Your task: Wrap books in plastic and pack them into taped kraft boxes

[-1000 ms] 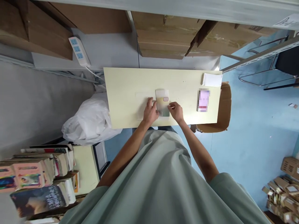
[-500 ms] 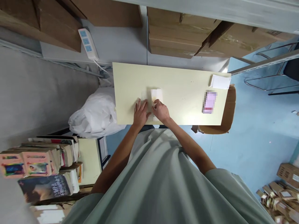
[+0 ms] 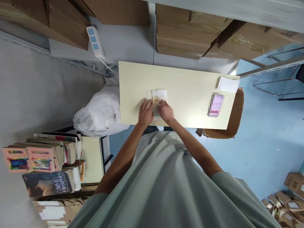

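A small white paper piece (image 3: 155,94), with a yellow and green print on it, lies flat near the front of the pale yellow table (image 3: 182,85). Whether it is a single sheet or a thin booklet I cannot make out. My left hand (image 3: 145,113) lies flat along its left edge, fingers stretched out and holding nothing. From the right, my right hand (image 3: 166,111) reaches onto the paper with curled fingers closed at its right side. Those fingertips cover part of the print. A pale, thin strip (image 3: 149,94) shows beyond the left fingertips.
At the table's right end are a white stack of papers (image 3: 228,84) and a blurred pinkish phone-like item (image 3: 216,105). A white plastic bag (image 3: 98,110) bulges at the left. Cardboard boxes (image 3: 185,34) and a power strip (image 3: 95,41) sit behind; books (image 3: 42,158) stand lower left.
The whole view has shifted slightly. More of the paper's green print shows between my hands, and the right hand's fingers have moved a little to the right across it.
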`<move>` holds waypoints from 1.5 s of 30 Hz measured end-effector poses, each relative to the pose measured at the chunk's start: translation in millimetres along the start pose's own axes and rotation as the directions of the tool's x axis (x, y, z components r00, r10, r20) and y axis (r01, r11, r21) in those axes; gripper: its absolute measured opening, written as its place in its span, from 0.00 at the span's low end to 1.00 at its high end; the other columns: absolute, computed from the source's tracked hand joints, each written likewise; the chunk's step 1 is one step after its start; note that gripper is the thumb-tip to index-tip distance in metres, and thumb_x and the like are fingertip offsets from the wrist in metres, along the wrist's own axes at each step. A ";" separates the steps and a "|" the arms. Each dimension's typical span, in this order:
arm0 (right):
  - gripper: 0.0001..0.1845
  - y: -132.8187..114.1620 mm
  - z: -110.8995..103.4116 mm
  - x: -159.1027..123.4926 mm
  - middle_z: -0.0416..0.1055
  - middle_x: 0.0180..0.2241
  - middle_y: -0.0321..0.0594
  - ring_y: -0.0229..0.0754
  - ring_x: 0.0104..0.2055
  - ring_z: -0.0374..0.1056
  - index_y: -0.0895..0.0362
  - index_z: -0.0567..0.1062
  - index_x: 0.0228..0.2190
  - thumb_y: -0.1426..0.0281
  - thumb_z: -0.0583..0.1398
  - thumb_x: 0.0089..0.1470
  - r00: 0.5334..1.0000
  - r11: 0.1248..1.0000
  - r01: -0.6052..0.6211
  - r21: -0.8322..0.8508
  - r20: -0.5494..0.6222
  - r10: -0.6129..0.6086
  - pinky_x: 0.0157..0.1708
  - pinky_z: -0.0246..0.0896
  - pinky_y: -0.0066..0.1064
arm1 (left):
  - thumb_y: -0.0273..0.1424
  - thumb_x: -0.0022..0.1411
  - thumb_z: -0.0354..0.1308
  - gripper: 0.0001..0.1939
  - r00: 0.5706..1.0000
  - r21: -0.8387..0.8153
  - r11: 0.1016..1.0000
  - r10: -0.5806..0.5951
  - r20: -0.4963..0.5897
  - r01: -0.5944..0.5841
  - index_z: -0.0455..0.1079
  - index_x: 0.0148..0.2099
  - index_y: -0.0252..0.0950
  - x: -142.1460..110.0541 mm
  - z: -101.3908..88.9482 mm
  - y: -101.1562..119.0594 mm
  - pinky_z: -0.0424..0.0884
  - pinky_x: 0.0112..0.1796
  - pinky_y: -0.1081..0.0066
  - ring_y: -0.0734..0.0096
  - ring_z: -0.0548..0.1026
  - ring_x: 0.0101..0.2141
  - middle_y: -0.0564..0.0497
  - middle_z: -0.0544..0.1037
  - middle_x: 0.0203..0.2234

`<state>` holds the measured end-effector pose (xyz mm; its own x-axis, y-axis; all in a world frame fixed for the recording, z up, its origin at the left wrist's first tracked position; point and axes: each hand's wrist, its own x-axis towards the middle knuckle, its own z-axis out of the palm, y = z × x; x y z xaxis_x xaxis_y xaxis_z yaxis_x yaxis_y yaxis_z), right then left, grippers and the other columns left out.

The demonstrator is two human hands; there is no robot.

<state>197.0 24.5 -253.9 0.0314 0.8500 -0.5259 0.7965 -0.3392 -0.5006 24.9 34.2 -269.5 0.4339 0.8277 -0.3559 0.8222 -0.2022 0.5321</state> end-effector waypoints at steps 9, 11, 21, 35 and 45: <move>0.17 72.2 0.7 -25.0 0.75 0.54 0.56 0.52 0.45 0.77 0.56 0.73 0.56 0.66 0.59 0.68 0.967 0.957 -0.052 0.285 -0.225 0.120 0.49 0.75 0.45 | 0.29 0.73 0.49 0.35 0.999 0.133 0.990 -0.041 0.014 0.039 0.58 0.80 0.31 13.6 5.9 38.4 0.58 0.73 0.43 0.41 0.53 0.79 0.34 0.64 0.76; 0.17 81.6 -1.9 -22.7 0.76 0.52 0.54 0.51 0.42 0.77 0.56 0.74 0.55 0.67 0.59 0.67 0.959 0.952 -0.049 0.303 -0.252 0.130 0.48 0.75 0.44 | 0.28 0.73 0.49 0.35 0.999 0.180 0.983 -0.038 0.027 0.032 0.58 0.79 0.31 18.4 8.5 49.7 0.59 0.73 0.45 0.41 0.55 0.78 0.33 0.64 0.76; 0.10 98.7 -46.3 -34.2 0.79 0.44 0.47 0.44 0.36 0.77 0.57 0.76 0.47 0.68 0.59 0.67 0.942 0.940 -0.031 0.340 -0.306 0.141 0.43 0.72 0.38 | 0.27 0.70 0.54 0.34 0.999 0.167 0.985 0.047 0.023 -0.050 0.62 0.76 0.28 30.1 32.0 88.1 0.60 0.71 0.43 0.37 0.57 0.76 0.30 0.65 0.74; 0.12 7.8 -8.4 -29.5 0.75 0.53 0.50 0.53 0.52 0.76 0.54 0.71 0.52 0.64 0.61 0.71 0.995 0.995 0.024 0.097 -0.103 -0.014 0.47 0.75 0.40 | 0.23 0.73 0.55 0.19 0.965 -0.181 0.981 -0.114 -0.238 0.072 0.73 0.63 0.38 -2.4 20.5 18.8 0.76 0.61 0.51 0.52 0.78 0.56 0.40 0.81 0.54; 0.13 -2.0 3.7 -6.3 0.74 0.58 0.57 0.58 0.61 0.73 0.57 0.73 0.56 0.72 0.59 0.72 0.998 0.998 -0.061 0.006 0.017 0.061 0.54 0.77 0.45 | 0.22 0.70 0.59 0.22 0.952 -0.321 0.931 -0.242 -0.190 0.173 0.71 0.64 0.35 -12.9 44.0 6.1 0.82 0.52 0.55 0.59 0.82 0.44 0.38 0.77 0.57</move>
<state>193.0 18.3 -252.1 0.0701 0.8208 -0.5669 0.7891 -0.3933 -0.4718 40.5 -0.7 -295.4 0.1439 0.9359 -0.3216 0.7223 0.1229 0.6806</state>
